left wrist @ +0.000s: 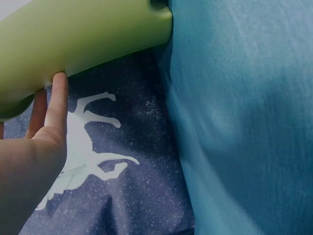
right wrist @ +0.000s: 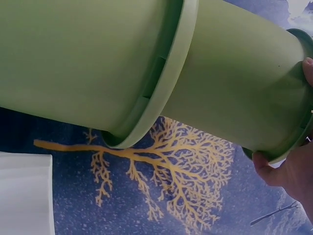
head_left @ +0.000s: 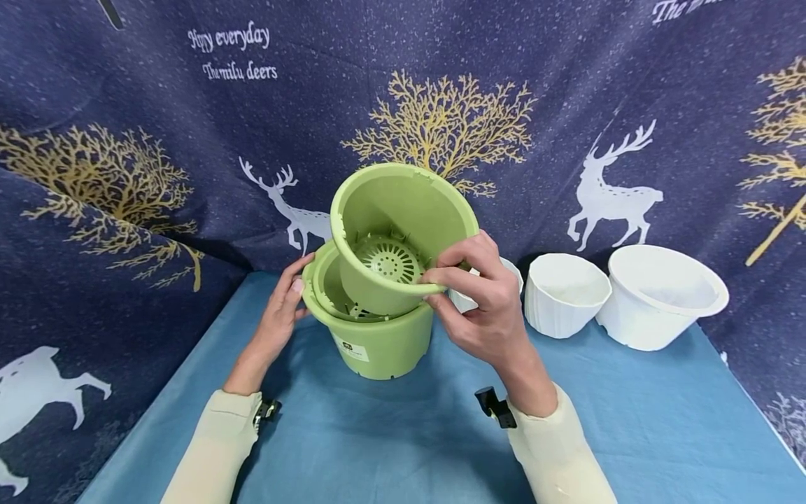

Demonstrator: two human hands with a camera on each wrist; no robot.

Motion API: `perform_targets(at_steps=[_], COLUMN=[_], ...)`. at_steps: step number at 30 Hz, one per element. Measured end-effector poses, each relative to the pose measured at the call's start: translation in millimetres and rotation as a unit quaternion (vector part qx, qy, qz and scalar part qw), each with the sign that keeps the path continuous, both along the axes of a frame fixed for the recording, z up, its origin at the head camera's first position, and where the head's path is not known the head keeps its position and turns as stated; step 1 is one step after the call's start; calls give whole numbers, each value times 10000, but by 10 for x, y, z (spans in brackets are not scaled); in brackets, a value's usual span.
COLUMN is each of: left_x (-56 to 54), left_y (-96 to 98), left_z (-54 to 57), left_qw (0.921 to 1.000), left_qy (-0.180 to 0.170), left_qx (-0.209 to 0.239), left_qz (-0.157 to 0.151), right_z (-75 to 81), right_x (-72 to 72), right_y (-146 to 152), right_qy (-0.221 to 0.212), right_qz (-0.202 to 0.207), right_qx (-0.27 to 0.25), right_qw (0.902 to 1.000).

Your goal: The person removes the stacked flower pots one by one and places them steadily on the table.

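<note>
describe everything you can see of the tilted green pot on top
The tilted green pot looks like smooth plastic, with a broad rim, tapering walls and, inside, a base with slots and round holes. Its mouth faces toward the head camera. The right grip pinches its near-right rim; its lower end dips into the lower green pots. Whether it touches them is unclear.

Premises present as a makeshift tabletop work area; home or studio use cannot be determined. Dark blue fabric [head_left: 302,105], printed with white deer [head_left: 613,194], golden trees [head_left: 429,140] and lettering [head_left: 240,71], screens the walls behind a blue-covered bench [head_left: 378,448].
</note>
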State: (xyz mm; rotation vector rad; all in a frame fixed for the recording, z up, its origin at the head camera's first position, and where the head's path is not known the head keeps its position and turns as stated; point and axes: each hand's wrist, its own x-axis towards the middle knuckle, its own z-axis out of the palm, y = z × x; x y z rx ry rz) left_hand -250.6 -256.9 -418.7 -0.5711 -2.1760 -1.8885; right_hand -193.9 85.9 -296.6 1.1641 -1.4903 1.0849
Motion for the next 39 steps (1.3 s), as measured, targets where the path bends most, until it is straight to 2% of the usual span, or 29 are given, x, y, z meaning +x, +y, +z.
perform_targets(at_steps=[22, 39], left_x=[10, 0], left_y=[-2, -8], left_z=[10, -4], left_qw=[10000, 10000], left_qy=[-24, -10], left_qx=[-42, -46], left_qz=[-19, -35], right_z=[130, 91], right_x=[204, 325], right_y=[95, 167], right_qy=[195, 385], right_qz=[116, 250], right_qx=[-358, -438], right_qw=[9991, 9980])
